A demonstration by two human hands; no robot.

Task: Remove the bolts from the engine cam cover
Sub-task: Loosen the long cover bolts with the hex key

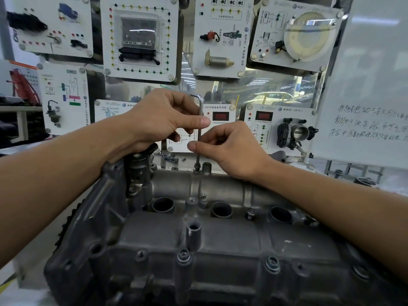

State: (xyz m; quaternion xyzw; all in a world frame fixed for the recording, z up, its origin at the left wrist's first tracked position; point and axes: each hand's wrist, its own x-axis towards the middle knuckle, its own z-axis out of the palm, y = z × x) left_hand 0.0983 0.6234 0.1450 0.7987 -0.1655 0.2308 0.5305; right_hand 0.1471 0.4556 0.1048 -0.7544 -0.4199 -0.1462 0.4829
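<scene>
A grey metal engine cam cover (pixel 220 237) fills the lower half of the view. An L-shaped hex key (pixel 200 111) stands upright with its tip in a bolt (pixel 197 167) on the cover's far edge. My left hand (pixel 163 118) grips the key's upper bend, thumb along the shaft. My right hand (pixel 229 146) pinches the lower shaft between thumb and fingers. More bolts sit in the cover: one near the middle (pixel 251 213) and two on the near edge, the left one (pixel 184 255) and the right one (pixel 272 262).
Training panels with sensors and wiring diagrams hang behind the engine, one with a throttle body (pixel 295 133). A whiteboard (pixel 371 85) with handwriting stands at the right. Loose small parts (pixel 170 157) lie on the bench behind the cover. Three spark plug wells (pixel 221 209) open in the cover.
</scene>
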